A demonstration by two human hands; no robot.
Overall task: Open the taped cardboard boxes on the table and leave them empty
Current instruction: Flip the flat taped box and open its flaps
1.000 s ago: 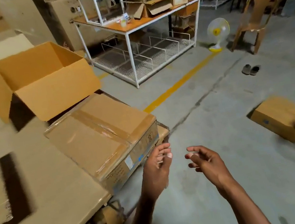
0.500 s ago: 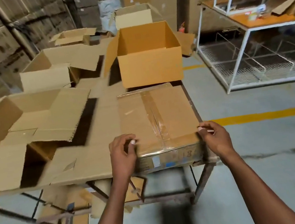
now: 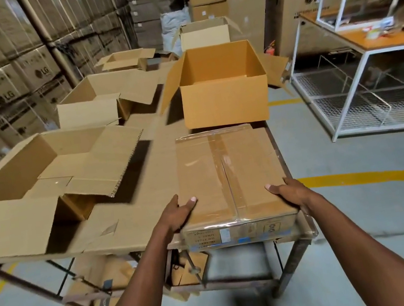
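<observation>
The taped box (image 3: 230,174) is held at the near corner of the worktop (image 3: 137,218), just before the open box (image 3: 221,84). It is gripped by the left hand (image 3: 179,213) and right hand (image 3: 290,191), fingers curled over its near corners. Overhanging the edge, it could likely be tipped to the floor by a pull.

Hidden and unclear items
Fingers of both hands (image 3: 179,212) hidden behind taped brown cardboard box (image 3: 229,175); its front label print (image 3: 205,238) blurred, unreadable.
</observation>
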